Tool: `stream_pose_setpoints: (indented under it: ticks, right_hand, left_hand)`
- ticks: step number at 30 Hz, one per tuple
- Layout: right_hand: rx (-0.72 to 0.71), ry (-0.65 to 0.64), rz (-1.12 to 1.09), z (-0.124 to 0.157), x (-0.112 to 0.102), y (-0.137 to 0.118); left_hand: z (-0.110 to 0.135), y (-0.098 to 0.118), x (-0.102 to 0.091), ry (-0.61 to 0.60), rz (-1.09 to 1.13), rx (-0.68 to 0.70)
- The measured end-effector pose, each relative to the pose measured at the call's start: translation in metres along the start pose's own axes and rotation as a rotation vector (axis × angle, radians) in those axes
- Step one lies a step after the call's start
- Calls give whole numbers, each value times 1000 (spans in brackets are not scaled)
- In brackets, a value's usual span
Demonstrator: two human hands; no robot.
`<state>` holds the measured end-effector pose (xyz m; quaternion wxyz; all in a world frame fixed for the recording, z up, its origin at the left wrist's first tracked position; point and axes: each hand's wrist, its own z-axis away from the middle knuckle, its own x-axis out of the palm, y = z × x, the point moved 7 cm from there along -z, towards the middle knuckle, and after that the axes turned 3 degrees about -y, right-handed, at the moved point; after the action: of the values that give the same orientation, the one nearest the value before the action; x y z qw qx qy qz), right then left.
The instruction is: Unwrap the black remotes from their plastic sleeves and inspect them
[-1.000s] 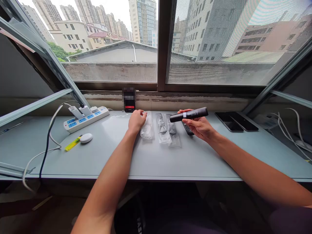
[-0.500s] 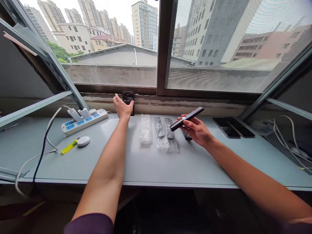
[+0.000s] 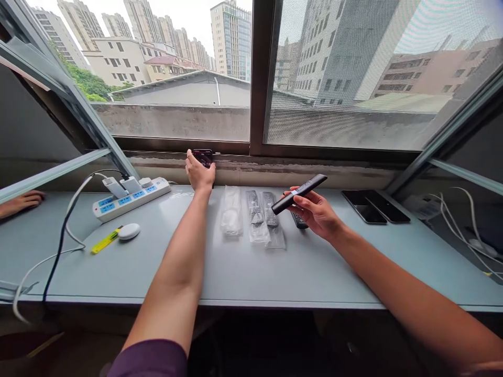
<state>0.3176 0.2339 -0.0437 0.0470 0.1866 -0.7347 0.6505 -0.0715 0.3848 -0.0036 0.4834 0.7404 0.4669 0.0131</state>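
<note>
My left hand [image 3: 200,172] is wrapped round a phone [image 3: 203,154] that stands upright against the wall under the window. Part of a timer shows on its dark screen; the hand covers the rest. My right hand [image 3: 319,210] grips a black remote control [image 3: 299,193] above the table, tilted with its far end up to the right. A second black remote [image 3: 299,220] lies on the table just behind that hand, partly hidden. Between the hands lie two remotes in clear plastic bags [image 3: 257,215] [image 3: 275,222] and a clear bag with something white inside [image 3: 231,212].
A power strip [image 3: 131,199] with plugs and cables sits at the left, near a yellow box cutter [image 3: 105,242] and a white oval object [image 3: 129,232]. Two dark phones [image 3: 375,206] lie at the right. Another person's hand [image 3: 29,201] rests beyond the left frame bar.
My left fingers now cover more of the phone, whose screen looks darker. Another person's hand has come into view at the far left. My right hand keeps holding the remote.
</note>
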Motion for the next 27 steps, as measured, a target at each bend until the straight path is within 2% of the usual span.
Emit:
stream_pose_setpoints:
  ticks: [6,10,14,20,24,27]
  right_hand:
    - [16,-22,10,1,4,-1]
    - [34,-19,-18,2,4,-2]
    - [87,-23,-95,0,1,1]
    - [172,59,-184,-7,-10,11]
    - [147,1,-182,-7,-7,8]
    - [71,-38,-111,-6,-5,2]
  left_hand:
    - [2,2,-1,-1,27,-19]
    - [13,4,-5,-21,-14,45]
    - [25,-3,-20,-20,-22,93]
    - [40,-29,-46,-2,-57,1]
    - [46,-36,-47,-99,-89,-38]
    - [51,-30,-39,-214,-82,-17]
